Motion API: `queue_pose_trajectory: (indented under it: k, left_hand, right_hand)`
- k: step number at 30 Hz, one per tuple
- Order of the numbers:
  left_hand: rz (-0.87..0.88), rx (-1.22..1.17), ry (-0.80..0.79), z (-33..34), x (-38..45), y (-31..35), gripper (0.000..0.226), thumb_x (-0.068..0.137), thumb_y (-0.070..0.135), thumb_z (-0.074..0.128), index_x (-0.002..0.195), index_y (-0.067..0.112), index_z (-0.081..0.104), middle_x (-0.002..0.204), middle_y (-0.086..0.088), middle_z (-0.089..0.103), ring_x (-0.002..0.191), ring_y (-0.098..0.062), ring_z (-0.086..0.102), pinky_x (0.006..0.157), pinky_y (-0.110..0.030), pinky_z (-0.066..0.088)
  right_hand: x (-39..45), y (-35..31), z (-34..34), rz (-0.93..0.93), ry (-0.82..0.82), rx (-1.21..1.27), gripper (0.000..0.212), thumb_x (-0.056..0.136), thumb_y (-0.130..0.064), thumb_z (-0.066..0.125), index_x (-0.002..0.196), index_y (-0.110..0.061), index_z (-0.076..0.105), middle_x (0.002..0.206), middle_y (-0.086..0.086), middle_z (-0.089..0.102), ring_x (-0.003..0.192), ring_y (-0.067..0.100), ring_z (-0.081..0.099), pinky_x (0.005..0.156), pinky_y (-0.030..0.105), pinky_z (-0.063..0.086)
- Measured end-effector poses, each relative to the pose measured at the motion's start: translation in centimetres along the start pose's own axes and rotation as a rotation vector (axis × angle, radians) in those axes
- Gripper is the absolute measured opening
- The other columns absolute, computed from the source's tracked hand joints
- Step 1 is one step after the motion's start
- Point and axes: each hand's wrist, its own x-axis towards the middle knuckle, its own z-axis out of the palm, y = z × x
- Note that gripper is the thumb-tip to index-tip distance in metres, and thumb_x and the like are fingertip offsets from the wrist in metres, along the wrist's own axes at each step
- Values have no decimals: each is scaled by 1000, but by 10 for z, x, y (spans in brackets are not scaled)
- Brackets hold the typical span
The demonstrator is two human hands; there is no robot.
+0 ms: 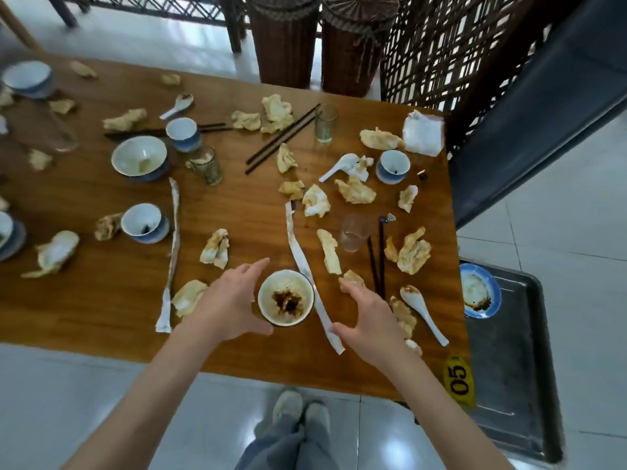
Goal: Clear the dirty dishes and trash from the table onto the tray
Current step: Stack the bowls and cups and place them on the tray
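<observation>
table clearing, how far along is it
Barely begun. Done: one saucer sits on the tray. In hand: the left hand holds a stained bowl; the right hand hovers open. Left: bowls, glasses, chopsticks, spoons and crumpled napkins cover the table.

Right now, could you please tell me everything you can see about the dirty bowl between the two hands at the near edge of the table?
The dirty bowl is small, round and white, ceramic by its look, with a dark rim line. It stands upright on the wooden table near its near edge. Dark brown sauce residue pools in its middle, with paler smears up the walls. The left hand curves round its left side, thumb at the near rim; whether it grips is unclear. The right hand is apart from it. A long paper strip passes its right side.
</observation>
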Motion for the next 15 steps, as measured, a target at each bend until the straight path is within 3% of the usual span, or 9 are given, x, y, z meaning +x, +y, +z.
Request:
queue_pose_trajectory:
  k: [3, 6, 10, 12, 15]
  left_hand:
    - [-11, 104, -43, 12, 13, -8, 125, 47, 54, 87, 147, 32, 14, 147, 6, 38, 130, -19, 39, 99, -37, 43]
    - [29, 124, -16, 22, 22, -11, 115, 47, 54, 86, 143, 30, 28, 139, 8, 47, 123, -17, 46, 96, -34, 43]
    - [57, 77, 32, 28, 24, -15, 96, 46, 52, 86, 129, 34, 42, 122, 12, 58, 109, -15, 52, 89, -33, 44]
    - [65, 61, 50, 30, 23, -17, 94, 46, 53, 86, 128, 35, 42, 120, 14, 58, 110, -14, 51, 93, -33, 39]
    - [72, 10, 83, 32, 21, -21, 95, 48, 52, 86, 130, 35, 42, 123, 14, 57, 116, -13, 47, 101, -35, 31]
  right_hand:
    - [20, -1, 18, -45, -83, -27, 89, 68, -40, 80, 143, -28, 33, 141, -8, 45, 133, 13, 36, 104, 28, 33]
    - [34, -5, 28, -91, -130, -59, 96, 64, -40, 83, 144, -24, 32, 140, -6, 47, 131, 16, 38, 105, 31, 34]
    - [45, -11, 35, -176, -139, -69, 97, 55, -38, 88, 138, -29, 39, 122, -6, 60, 115, 16, 51, 93, 28, 42]
    - [46, -11, 37, -203, -129, -42, 92, 51, -37, 89, 132, -31, 46, 115, -8, 63, 111, 16, 54, 90, 29, 44]
    - [46, -12, 40, -198, -110, -7, 90, 52, -36, 89, 132, -30, 48, 123, -9, 60, 122, 17, 48, 100, 35, 39]
